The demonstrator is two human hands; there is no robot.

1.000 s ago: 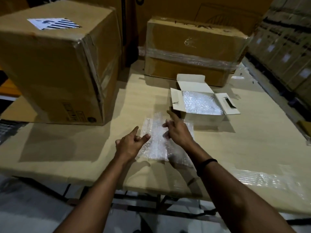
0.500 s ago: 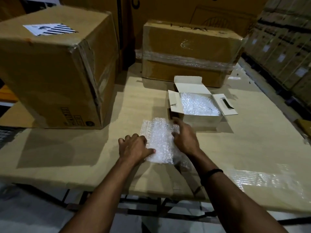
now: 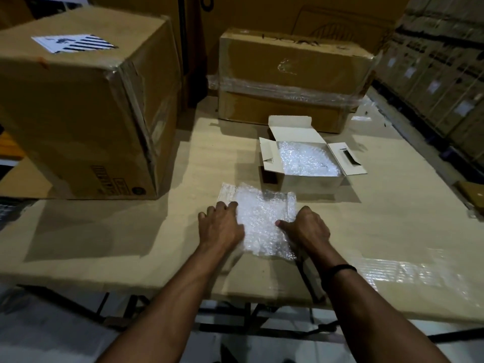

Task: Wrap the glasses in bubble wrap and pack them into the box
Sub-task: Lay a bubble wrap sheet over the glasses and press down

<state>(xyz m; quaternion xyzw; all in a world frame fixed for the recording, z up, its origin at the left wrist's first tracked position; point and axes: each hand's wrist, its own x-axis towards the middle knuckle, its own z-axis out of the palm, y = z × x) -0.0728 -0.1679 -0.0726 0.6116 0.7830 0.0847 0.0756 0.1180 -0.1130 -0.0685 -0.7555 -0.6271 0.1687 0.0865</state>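
Note:
A bundle of bubble wrap [image 3: 262, 218] lies on the table in front of me, and no glass shows through it. My left hand [image 3: 221, 225] grips its left edge with curled fingers. My right hand [image 3: 306, 229] grips its right edge, with the thumb pressed on top of the wrap. Just beyond it stands a small white box [image 3: 309, 183] with its flaps open. Inside that box lies more bubble wrap [image 3: 306, 161].
A big taped carton [image 3: 78, 113] stands at the left of the cardboard-covered table [image 3: 392, 218]. A lower carton bound with film [image 3: 288, 82] sits behind the white box. Stacked boxes [image 3: 445, 74] line the right side. Shiny plastic film [image 3: 408, 273] lies at the front right.
Both hands have gone from the top of the wrap to its two sides and closed on it. The wrap now lies as a tighter bundle.

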